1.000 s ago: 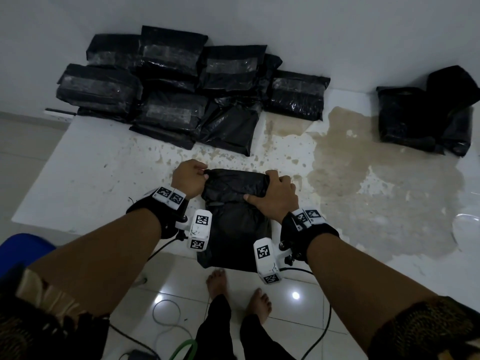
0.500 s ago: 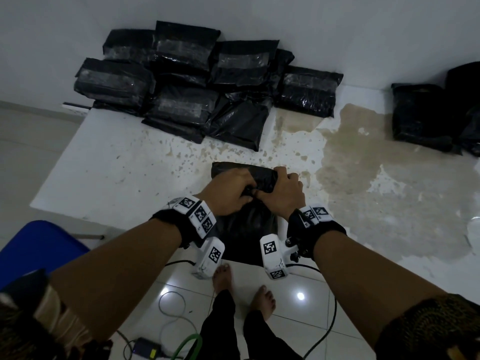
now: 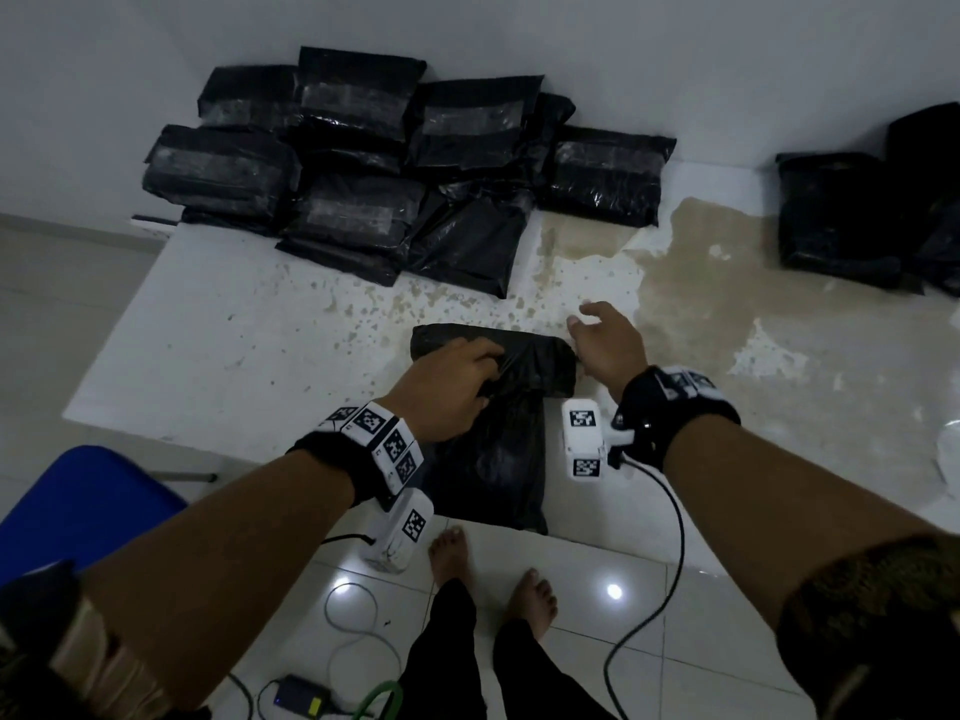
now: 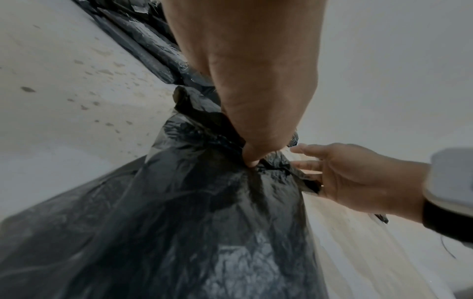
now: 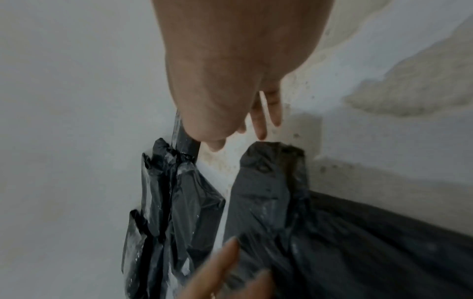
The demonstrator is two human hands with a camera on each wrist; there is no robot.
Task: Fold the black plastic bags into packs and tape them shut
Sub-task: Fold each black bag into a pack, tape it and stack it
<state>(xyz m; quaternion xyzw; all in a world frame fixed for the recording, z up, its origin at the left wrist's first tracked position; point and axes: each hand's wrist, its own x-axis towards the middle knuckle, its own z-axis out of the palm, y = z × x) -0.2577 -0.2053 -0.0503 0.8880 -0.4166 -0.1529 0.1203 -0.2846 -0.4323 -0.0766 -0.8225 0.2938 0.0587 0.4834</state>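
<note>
The left hand (image 3: 448, 386) grips the bag (image 3: 496, 407) at the middle of its folded top, fingers curled into gathered plastic; the left wrist view shows a fingertip (image 4: 252, 161) dug into the bunched film. The right hand (image 3: 609, 345) is off the bag now, fingers spread loose and holding nothing, hovering just past the fold's right end. Half a second ago both hands were pressed together on that fold; a second ago they held it at either side.

The bag lies at the near edge of the table (image 3: 208, 324), its folded part on the top and its lower half hanging over the edge toward the floor (image 3: 675, 615). It is not taped.

At the table's far left a heap of taped packs (image 3: 374, 174) rests against the wall (image 3: 623, 44), in the same order as before. At the far right sit more black bags (image 3: 852, 215), their state hard to tell in the dark. A large brown stain (image 3: 727, 283) spreads across the right of the table. Below, bare feet (image 3: 452, 558) stand on the tiles beside cables (image 3: 670, 537) and a small adapter (image 3: 301, 693). A blue seat (image 3: 72, 501) shows at lower left.
</note>
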